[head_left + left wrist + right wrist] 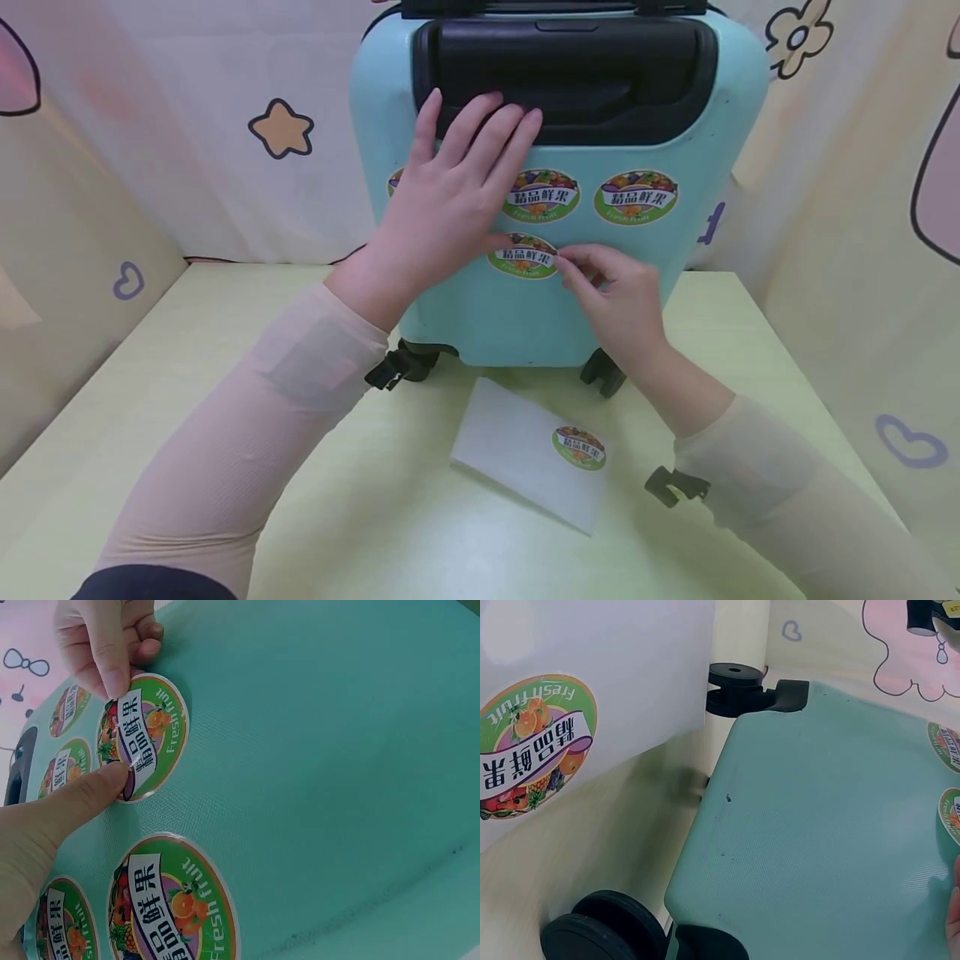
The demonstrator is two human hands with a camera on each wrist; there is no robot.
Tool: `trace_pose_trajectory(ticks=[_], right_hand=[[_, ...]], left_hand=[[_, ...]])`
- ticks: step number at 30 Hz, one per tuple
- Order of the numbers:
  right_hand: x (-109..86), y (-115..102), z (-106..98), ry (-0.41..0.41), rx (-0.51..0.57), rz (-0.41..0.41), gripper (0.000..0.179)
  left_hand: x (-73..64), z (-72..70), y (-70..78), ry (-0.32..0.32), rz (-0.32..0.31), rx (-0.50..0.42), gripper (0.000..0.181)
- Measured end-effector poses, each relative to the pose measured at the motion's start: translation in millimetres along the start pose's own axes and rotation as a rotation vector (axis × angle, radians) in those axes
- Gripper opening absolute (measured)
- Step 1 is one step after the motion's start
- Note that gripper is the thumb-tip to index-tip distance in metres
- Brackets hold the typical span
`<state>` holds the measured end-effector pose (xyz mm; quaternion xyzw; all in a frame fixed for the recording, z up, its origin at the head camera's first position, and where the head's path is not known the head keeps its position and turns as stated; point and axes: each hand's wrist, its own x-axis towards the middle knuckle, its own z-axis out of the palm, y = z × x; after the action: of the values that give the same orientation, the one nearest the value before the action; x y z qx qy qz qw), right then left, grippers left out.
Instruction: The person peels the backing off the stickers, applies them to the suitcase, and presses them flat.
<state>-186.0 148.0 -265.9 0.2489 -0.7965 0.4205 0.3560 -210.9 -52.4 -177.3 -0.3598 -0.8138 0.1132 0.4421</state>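
Note:
A light-blue suitcase stands upright on the table, with oval fruit stickers on its front. Fingers spread and straight, my left hand lies against the suitcase, its fingertips over the black panel. The left thumb presses one end of a lower-row fruit sticker. Between right thumb and forefinger, my right hand pinches the other end of that sticker. Seen from the left wrist, the sticker lies close along the suitcase face. Another lower-row sticker shows there, hidden behind my left hand in the head view.
A white backing sheet with one fruit sticker on it lies on the table in front of the suitcase. Black wheels support the suitcase. Upper-row stickers sit below the black panel. Patterned curtains surround the table.

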Motion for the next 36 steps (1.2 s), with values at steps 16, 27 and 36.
trace_pose_trajectory(ticks=[16, 27, 36], right_hand=[[0.3, -1.0, 1.8, 0.022, -0.076, -0.027, 0.008], [0.2, 1.5, 0.0, 0.032, -0.224, -0.129, 0.013], [-0.8, 1.5, -0.4, 0.028, -0.352, -0.230, 0.015]], left_hand=[[-2.5, -3.2, -1.4, -0.087, 0.049, 0.046, 0.111], [-0.5, -7.0, -4.5, -0.088, 0.069, 0.033, 0.107], [-1.2, -7.7, -4.6, -0.090, 0.058, 0.018, 0.102]])
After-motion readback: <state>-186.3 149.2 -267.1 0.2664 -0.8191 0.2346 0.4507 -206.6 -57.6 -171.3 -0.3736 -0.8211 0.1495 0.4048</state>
